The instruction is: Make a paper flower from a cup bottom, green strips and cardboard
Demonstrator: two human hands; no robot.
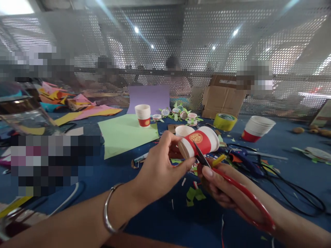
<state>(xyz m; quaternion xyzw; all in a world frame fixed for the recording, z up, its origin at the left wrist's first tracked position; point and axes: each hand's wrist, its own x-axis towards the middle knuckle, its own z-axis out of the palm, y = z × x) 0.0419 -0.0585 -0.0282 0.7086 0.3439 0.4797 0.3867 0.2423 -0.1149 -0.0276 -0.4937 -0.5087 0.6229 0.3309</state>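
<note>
My left hand (161, 167) is closed round the base end of a red and white paper cup (204, 143), which lies tilted on its side in the air. Scissors (243, 189) with red handles are in my right hand (219, 182). Their dark blade lies against the cup's red band, by its gold emblem. Whether the blade has cut into the paper, I cannot tell. Just behind the held cup, another white cup (184, 131) shows its rim. Green and white paper scraps (195, 196) lie on the blue table below my hands.
Stacked paper cups stand at the back (143, 115) and right (258, 128). Yellow tape (224, 121), a cardboard box (223, 98) and small leafy paper pieces (178, 112) are behind my hands. Light green paper (126, 132) lies left. A blue glue gun (245, 162) with black cable lies right.
</note>
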